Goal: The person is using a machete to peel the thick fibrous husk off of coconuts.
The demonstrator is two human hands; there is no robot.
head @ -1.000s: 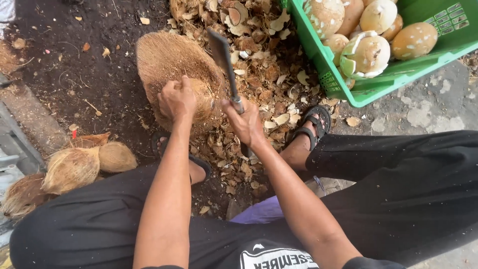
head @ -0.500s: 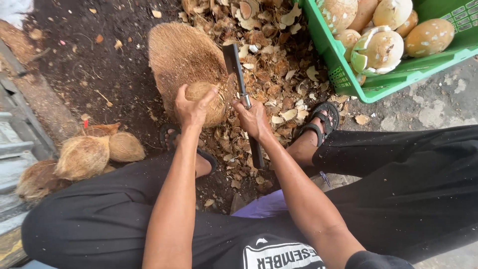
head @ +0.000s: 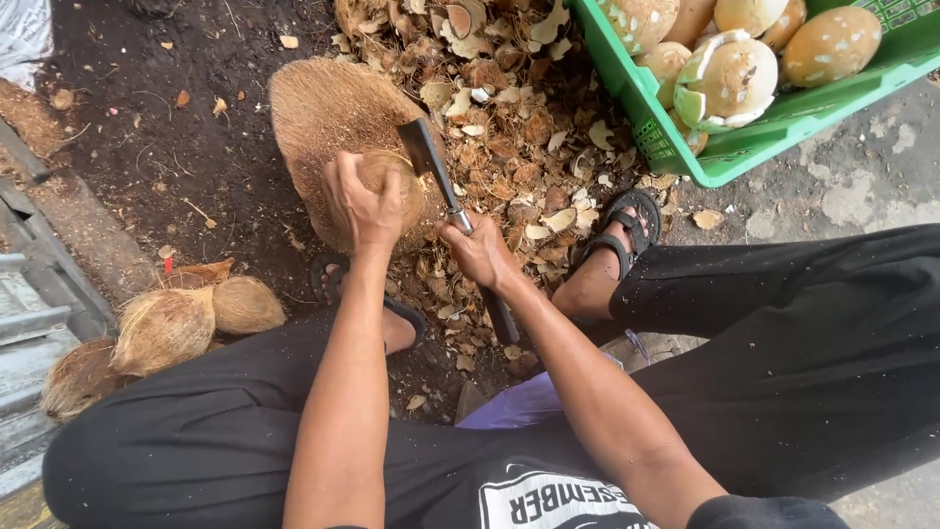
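My left hand (head: 364, 204) grips a brown husked coconut (head: 399, 192) that rests on a round fibre-covered chopping block (head: 323, 118). My right hand (head: 477, 251) is closed on the handle of a cleaver (head: 431, 157). Its dark blade touches the right side of the coconut. I sit low, black trousers on both legs, sandalled feet (head: 617, 230) on the ground.
A pile of coconut shell chips (head: 509, 118) lies right of the block. A green plastic crate (head: 685, 147) with several peeled coconuts stands at the upper right. Fibrous coconuts (head: 166, 328) lie at the lower left beside a metal edge (head: 39, 294). The ground is dark soil.
The cleaver has come down from its raised position and its blade now meets the coconut. My left hand has stayed on the coconut.
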